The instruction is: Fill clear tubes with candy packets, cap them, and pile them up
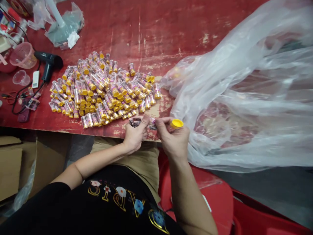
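Note:
In the head view both my hands meet over the table's front edge, close to each other. My left hand (135, 135) is closed, with its thumb on top, on a small clear plastic piece with dark markings (135, 122). I cannot make out exactly what that piece is. Closed fingers of my right hand (174, 140) grip a yellow-capped tube (177, 123), whose cap faces up and right. Most of its body is hidden by the fingers; a bit of clear and purple shows between the hands. Just beyond lies a heap of clear, yellow-capped tubes (97, 81) with purple labels.
Large sheets of clear plastic bagging (215, 75) cover the right of the red table (171, 29). At the left are a black heat gun or hair dryer (49, 63) with its cord, a pink basket (23, 55) and a clear cup (21, 77). A cardboard box (49, 163) stands below.

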Available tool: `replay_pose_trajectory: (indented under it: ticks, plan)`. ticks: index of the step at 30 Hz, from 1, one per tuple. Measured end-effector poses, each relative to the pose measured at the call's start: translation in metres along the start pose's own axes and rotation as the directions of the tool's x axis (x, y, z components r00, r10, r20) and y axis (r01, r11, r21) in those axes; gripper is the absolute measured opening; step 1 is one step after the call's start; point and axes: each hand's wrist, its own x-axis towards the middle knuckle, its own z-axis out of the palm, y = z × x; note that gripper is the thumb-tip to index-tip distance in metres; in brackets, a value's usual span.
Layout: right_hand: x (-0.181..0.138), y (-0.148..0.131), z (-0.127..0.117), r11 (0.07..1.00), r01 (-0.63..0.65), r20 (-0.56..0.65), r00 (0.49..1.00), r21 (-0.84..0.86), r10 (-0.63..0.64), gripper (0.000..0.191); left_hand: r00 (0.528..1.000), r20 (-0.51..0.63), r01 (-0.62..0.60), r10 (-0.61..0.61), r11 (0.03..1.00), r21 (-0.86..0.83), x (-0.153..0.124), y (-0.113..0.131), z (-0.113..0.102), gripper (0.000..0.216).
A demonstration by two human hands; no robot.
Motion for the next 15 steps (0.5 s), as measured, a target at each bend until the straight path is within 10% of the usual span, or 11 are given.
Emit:
replay_pose_trajectory:
  ticks: [5, 15]
  plan:
    - [-0.004, -0.010, -0.011, 0.921, -0.005, -0.040, 0.999, 0.389, 0.022, 0.048, 0.997, 0.047, 0.060, -0.058, 0.997, -0.043, -0.002, 0.013, -0.004, 0.065]
    - [-0.032, -0.024, 0.004, 0.923, 0.206, -0.191, 0.970, 0.325, -0.150, 0.042, 0.945, 0.192, 0.278, -0.266, 0.960, -0.035, -0.006, 0.015, -0.012, 0.057]
